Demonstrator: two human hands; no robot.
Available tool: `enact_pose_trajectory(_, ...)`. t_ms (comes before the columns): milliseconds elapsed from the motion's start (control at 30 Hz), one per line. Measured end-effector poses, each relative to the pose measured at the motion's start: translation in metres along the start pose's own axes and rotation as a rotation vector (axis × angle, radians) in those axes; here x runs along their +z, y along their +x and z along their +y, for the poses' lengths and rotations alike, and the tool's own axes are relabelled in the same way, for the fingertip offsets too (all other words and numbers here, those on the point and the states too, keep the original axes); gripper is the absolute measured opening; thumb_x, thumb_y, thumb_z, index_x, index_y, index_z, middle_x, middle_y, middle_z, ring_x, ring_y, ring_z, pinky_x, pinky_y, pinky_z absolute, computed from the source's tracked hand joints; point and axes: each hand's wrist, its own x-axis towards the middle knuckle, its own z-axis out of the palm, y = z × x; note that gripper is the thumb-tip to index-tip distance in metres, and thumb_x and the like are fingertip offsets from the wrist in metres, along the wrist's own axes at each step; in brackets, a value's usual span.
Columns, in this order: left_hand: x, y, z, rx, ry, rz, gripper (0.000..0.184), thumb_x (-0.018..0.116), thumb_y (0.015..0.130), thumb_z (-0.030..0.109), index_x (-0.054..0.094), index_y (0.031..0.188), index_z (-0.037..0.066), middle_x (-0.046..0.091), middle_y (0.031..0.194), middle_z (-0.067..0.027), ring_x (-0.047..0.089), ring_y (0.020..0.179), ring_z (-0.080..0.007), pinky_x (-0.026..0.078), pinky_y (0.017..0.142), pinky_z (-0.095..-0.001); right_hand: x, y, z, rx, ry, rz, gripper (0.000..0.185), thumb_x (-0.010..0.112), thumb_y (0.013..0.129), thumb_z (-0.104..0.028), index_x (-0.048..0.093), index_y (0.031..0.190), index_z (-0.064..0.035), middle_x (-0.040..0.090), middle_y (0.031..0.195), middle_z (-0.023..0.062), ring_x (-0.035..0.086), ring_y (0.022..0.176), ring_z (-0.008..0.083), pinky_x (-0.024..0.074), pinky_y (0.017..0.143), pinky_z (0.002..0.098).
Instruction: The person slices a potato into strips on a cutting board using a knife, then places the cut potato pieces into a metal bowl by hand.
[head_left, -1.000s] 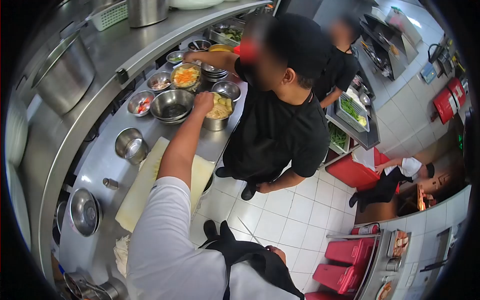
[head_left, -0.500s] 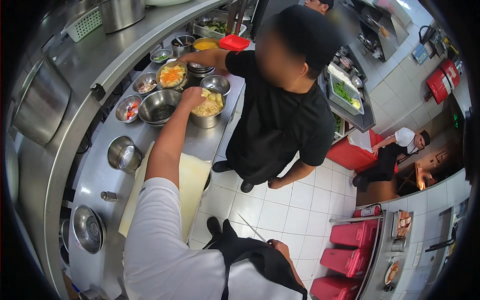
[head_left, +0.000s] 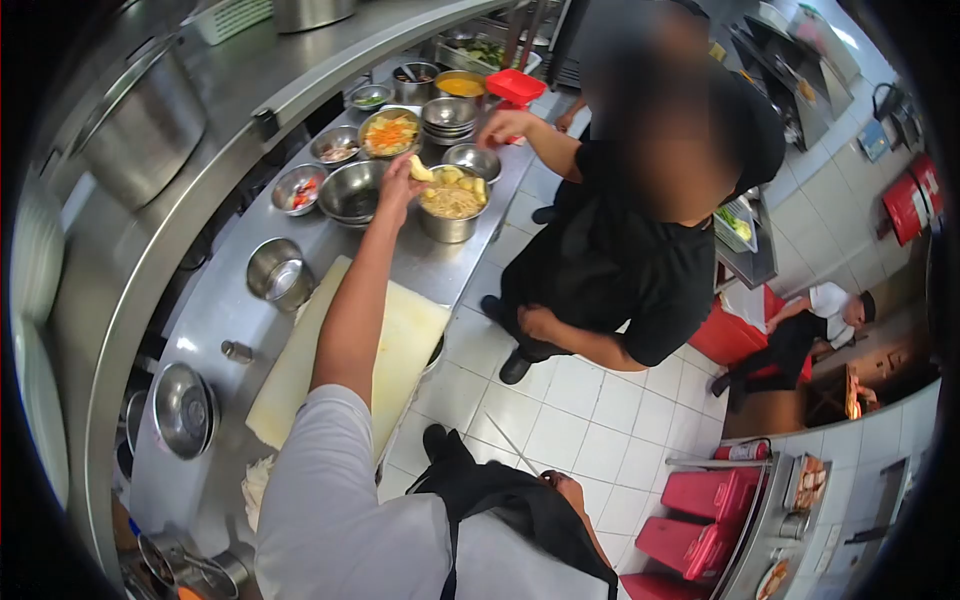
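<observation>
My left hand (head_left: 397, 188) is stretched over the steel counter, fingers pinched on a pale yellow chunk of food (head_left: 422, 168) that may be potato. Just beside it stands a steel pot (head_left: 448, 228) holding shredded pale food and more yellow chunks. A wide steel bowl (head_left: 350, 192) lies on the other side of the hand. Low at my right side, my right hand (head_left: 568, 490) grips a knife, its thin blade (head_left: 512, 443) pointing forward above the floor. Under my left forearm is a pale cutting board (head_left: 405, 325).
A co-worker in black (head_left: 610, 265) stands close beyond the counter's edge, one hand over the stacked bowls (head_left: 448, 118). Around the pot are a bowl with orange shreds (head_left: 390, 132), a bowl of red pieces (head_left: 297, 190) and an upright steel pot (head_left: 280, 272). A steel shelf (head_left: 190, 190) overhangs the left.
My left hand has lifted off the pot's contents with a yellow chunk. The co-worker's hand has left the orange-shred bowl, and the co-worker has shifted right. My view has swung slightly.
</observation>
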Motion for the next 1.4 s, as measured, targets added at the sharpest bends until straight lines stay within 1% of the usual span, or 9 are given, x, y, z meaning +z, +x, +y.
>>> enact_pose_trajectory(133,-0.025,-0.102,0.028,0.003,-0.022,-0.078,0.047,0.064,0.104,0.012,0.052,0.149,0.007,0.065,0.127,-0.0112,0.072,0.108,-0.0246,0.062,0.094,-0.0387,-0.012,0.023,0.006,-0.087,-0.029,-0.031,0.025,0.067,0.098,-0.033,0.075,0.106,-0.0112,0.075,0.095,0.0196,0.073,0.087,0.0395,0.0573,0.077,0.0491)
enact_pose_trajectory(233,-0.073,-0.197,0.018,-0.019,0.186,0.023,0.046,0.067,0.101,0.012,0.056,0.146,0.007,0.071,0.105,-0.0063,0.073,0.096,-0.0181,0.062,0.082,-0.0324,-0.011,0.045,0.017,-0.159,-0.051,-0.038,0.022,0.068,0.095,-0.026,0.075,0.11,-0.0112,0.074,0.098,0.0205,0.072,0.089,0.04,0.0571,0.078,0.049)
enact_pose_trajectory(367,-0.144,-0.356,-0.024,-0.113,0.514,0.381,0.044,0.074,0.096,0.012,0.062,0.139,0.008,0.07,0.103,-0.0065,0.071,0.091,-0.0158,0.06,0.077,-0.0294,-0.027,0.072,0.018,-0.256,-0.006,-0.084,0.02,0.068,0.095,-0.021,0.072,0.111,-0.0099,0.075,0.093,0.0203,0.072,0.085,0.0401,0.0562,0.076,0.0498)
enact_pose_trajectory(467,-0.174,-0.441,-0.044,-0.044,0.295,0.624,0.038,0.079,0.092,0.014,0.069,0.128,0.007,0.072,0.099,-0.006,0.071,0.086,-0.0154,0.058,0.073,-0.0308,-0.047,0.088,0.0,-0.374,0.105,-0.135,0.024,0.073,0.093,-0.02,0.072,0.113,-0.0086,0.074,0.087,0.0197,0.072,0.081,0.0406,0.055,0.072,0.0481)
enact_pose_trajectory(567,-0.186,-0.477,-0.047,0.093,0.931,0.78,0.028,0.083,0.087,0.019,0.074,0.111,0.006,0.075,0.094,-0.0076,0.073,0.084,-0.02,0.058,0.072,-0.0362,-0.05,0.111,-0.013,-0.493,0.108,-0.181,0.027,0.075,0.091,-0.022,0.072,0.114,-0.0079,0.074,0.089,0.0199,0.072,0.083,0.0406,0.0558,0.073,0.0481)
enact_pose_trajectory(767,-0.157,-0.496,-0.028,-0.001,1.366,0.902,0.029,0.085,0.082,0.031,0.074,0.09,0.005,0.077,0.091,-0.0139,0.073,0.082,-0.0319,0.057,0.075,-0.0417,-0.076,0.116,-0.089,-0.817,0.031,-0.195,0.028,0.077,0.085,-0.018,0.072,0.11,-0.0042,0.074,0.085,0.0178,0.073,0.076,0.0342,0.057,0.071,0.0416)
enact_pose_trajectory(867,-0.167,-0.495,-0.023,-0.092,1.276,0.871,0.032,0.084,0.082,0.034,0.074,0.086,0.005,0.076,0.089,-0.0136,0.073,0.08,-0.031,0.057,0.074,-0.042,-0.074,0.111,-0.095,-0.727,0.083,-0.357,0.03,0.08,0.085,-0.019,0.067,0.109,-0.0044,0.073,0.081,0.0177,0.073,0.075,0.0346,0.0564,0.07,0.043)
enact_pose_trajectory(1067,-0.175,-0.496,-0.027,-0.008,1.225,0.814,0.034,0.084,0.082,0.032,0.074,0.098,0.004,0.076,0.083,-0.011,0.073,0.079,-0.0295,0.057,0.075,-0.0415,-0.082,0.104,-0.091,-0.781,0.067,-0.446,0.03,0.08,0.089,-0.019,0.064,0.112,-0.0058,0.074,0.089,0.0202,0.073,0.085,0.0409,0.0555,0.074,0.0468)
enact_pose_trajectory(1400,-0.147,-0.502,-0.022,0.046,1.465,0.717,0.053,0.086,0.078,0.025,0.07,0.126,0.008,0.067,0.117,-0.0173,0.07,0.105,-0.0355,0.058,0.092,-0.046,-0.115,0.081,-0.078,-0.802,0.038,-0.358,0.028,0.077,0.091,-0.012,0.066,0.115,-0.0053,0.074,0.102,0.0215,0.072,0.094,0.0418,0.056,0.08,0.047)
